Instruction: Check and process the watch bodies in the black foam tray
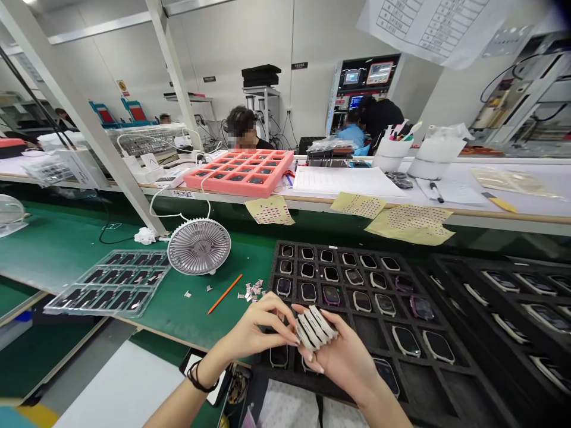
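Fan [198, 246] left of foam tray [372, 333], papers [410, 224] behind

You have a row of off-white curved frames [316, 328] cupped in your right hand [341, 362]. They stand on edge, slightly fanned

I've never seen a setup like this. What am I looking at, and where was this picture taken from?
This is one view from a camera worn on a person's head, looking down at their own bare hands. The right hand cradles a stack of pale curved pieces, and the left hand holds its end. Below them is a black compartment tray filled with what look like smartwatch bodies. To the left, a green work mat holds a small white fan and an orange pencil. A pink tray sits on the bench beyond.
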### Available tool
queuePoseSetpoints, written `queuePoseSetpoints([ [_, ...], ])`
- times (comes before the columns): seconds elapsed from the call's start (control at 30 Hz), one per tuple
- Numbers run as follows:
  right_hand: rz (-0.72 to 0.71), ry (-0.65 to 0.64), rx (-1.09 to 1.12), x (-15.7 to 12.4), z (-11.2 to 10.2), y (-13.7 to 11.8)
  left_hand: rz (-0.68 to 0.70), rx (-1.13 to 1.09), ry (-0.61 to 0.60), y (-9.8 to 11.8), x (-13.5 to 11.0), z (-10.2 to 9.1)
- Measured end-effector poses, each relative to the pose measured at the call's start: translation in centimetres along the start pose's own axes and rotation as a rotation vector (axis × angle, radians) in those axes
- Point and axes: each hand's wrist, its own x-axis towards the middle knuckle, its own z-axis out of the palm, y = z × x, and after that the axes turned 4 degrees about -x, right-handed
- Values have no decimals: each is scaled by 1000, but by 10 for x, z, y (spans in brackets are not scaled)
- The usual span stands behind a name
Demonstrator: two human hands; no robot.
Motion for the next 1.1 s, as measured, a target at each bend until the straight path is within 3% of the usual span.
queuePoseSetpoints([
  [0.2, 76, -57, 0, -1, 1, 1, 55, 1, -76, 9, 5, -4],
  [0.5, 91, -75, -60, -1, -4, 7, -78, 83, -288, 13, 13, -12],
  [0.6, 97, -41, -94, 0, -8, 9, -149, 10, -350, 11, 11, -11],
  [0.73, 61, 27, -204, -3, -9, 11, -266, -92, -319, 7, 5, -6],
  [0.9, 10, 86, -381, -8, -11, 23, -347, 31, -359, -2, -4, -1],
  [1.0, 0, 92, -382, -3, -20, 33, -356, 109, -400, -9, -10, 2],
  [1.1, 5, 115, -299, 5, -27, 38, -411, 53, -387, -19, -13, -3],
])
